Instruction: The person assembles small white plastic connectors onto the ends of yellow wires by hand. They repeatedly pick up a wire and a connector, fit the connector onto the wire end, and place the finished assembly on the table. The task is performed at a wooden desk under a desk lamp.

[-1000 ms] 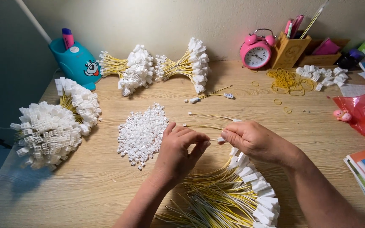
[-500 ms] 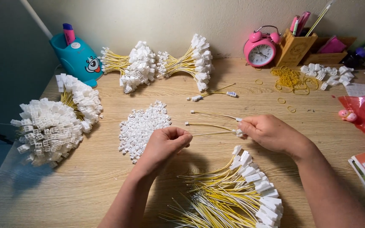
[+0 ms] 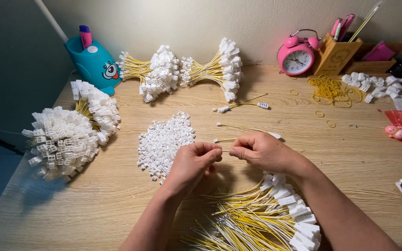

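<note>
The left hand (image 3: 194, 162) and right hand (image 3: 257, 151) are meeting fingertip to fingertip, each pinching at a thin yellow wire (image 3: 223, 140) above the wooden desk (image 3: 117, 195), beside the pile of loose white connector housings (image 3: 164, 142); keeping the wire end straight and aligned seems key to seating it squarely.

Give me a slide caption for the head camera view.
Left hand and right hand pinch a yellow wire beside loose white connectors.
</note>
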